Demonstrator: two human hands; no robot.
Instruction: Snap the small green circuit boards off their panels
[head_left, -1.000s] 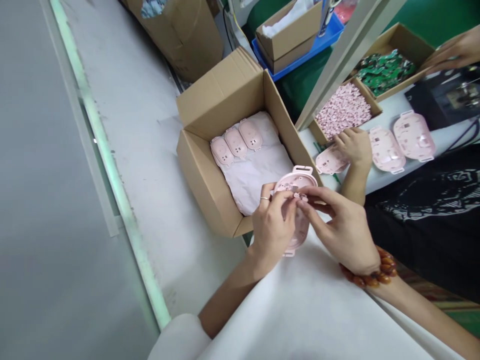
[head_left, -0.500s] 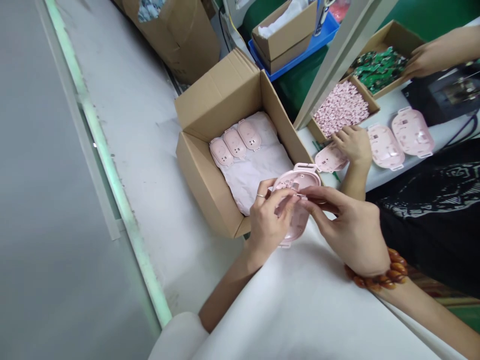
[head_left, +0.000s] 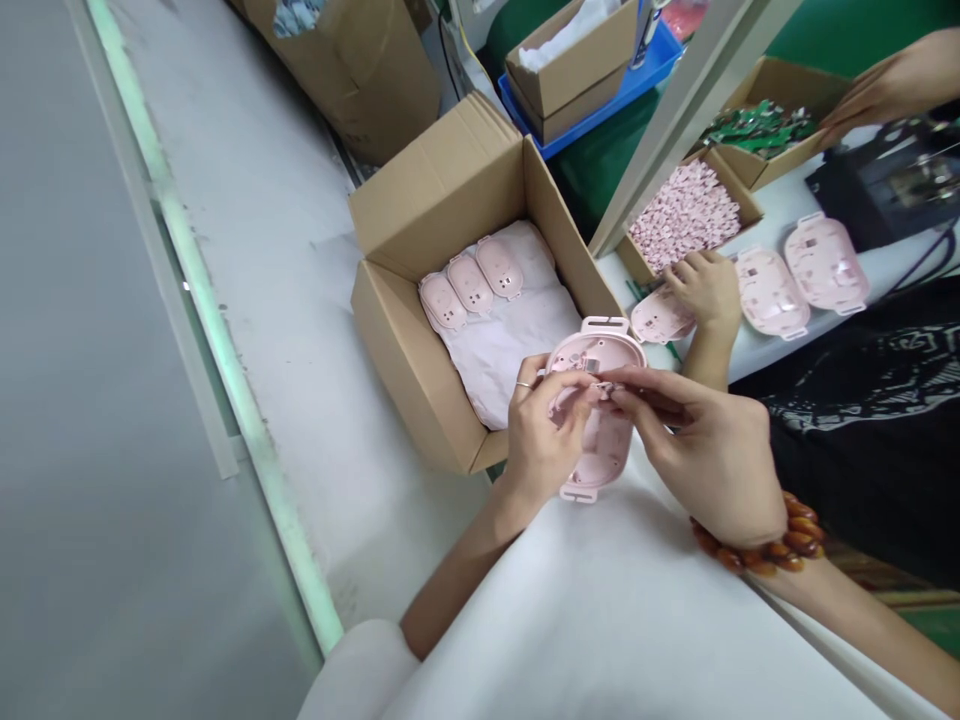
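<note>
A pink plastic housing (head_left: 609, 455), an open oval shell with a slotted tab at each end, is held tilted above my lap. My left hand (head_left: 547, 430), with a ring on one finger, closes on the shell's left side, its thumb and fingertip reaching over the inside. Over the middle of the shell, the fingertips of my right hand (head_left: 709, 460) pinch a small part (head_left: 606, 390), mostly covered by the fingers. The two hands' fingertips nearly meet there. An amber bead bracelet (head_left: 787, 540) circles my right wrist.
Beyond my hands stands an open carton (head_left: 420, 370) with several pink shells (head_left: 470, 285) on wrapping. To the right, a co-worker's hand (head_left: 705, 290) rests on a pink shell; their other hand (head_left: 896, 85) is at a box of green circuit boards (head_left: 765, 128). A box holds small pink pieces (head_left: 686, 215).
The housing and both my hands have shifted slightly to the right, and more of the shell's inside shows. The co-worker's far hand has moved up and the circuit-board box has tipped.
</note>
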